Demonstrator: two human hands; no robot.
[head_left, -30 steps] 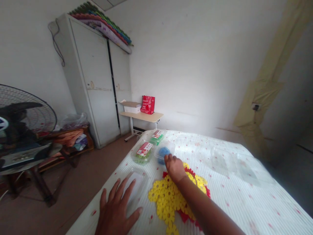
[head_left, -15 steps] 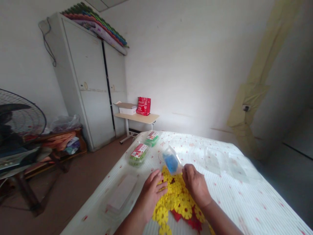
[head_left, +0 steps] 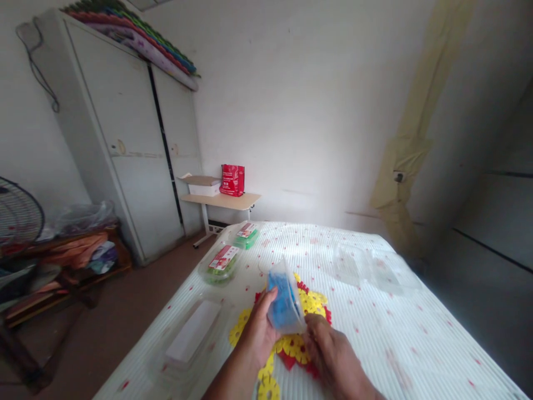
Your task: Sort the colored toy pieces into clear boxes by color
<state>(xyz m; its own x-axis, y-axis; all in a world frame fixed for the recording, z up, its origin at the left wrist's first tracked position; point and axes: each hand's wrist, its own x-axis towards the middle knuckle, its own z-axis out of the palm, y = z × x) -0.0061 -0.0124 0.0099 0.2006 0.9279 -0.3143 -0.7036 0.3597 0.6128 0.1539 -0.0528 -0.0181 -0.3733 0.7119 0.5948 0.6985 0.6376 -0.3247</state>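
A clear plastic box of blue pieces (head_left: 283, 300) is held up on its end between both my hands, above a flat patch of yellow and red flower-shaped pieces (head_left: 310, 303) on the white spotted bedsheet (head_left: 375, 339). My left hand (head_left: 258, 330) grips the box's left side with fingers curled round it. My right hand (head_left: 328, 353) holds its lower right corner with closed fingers.
Two clear boxes of green pieces with red labels (head_left: 219, 264) (head_left: 245, 234) lie at the bed's far left, a flat clear box (head_left: 189, 339) near left, an open clear box (head_left: 375, 264) right. A wardrobe (head_left: 125, 150), small table (head_left: 222, 200) and fan (head_left: 16, 216) stand left.
My right hand took the blue box from the far side of the bed and brought it toward me. My left hand left the flat box and closed on the blue one.
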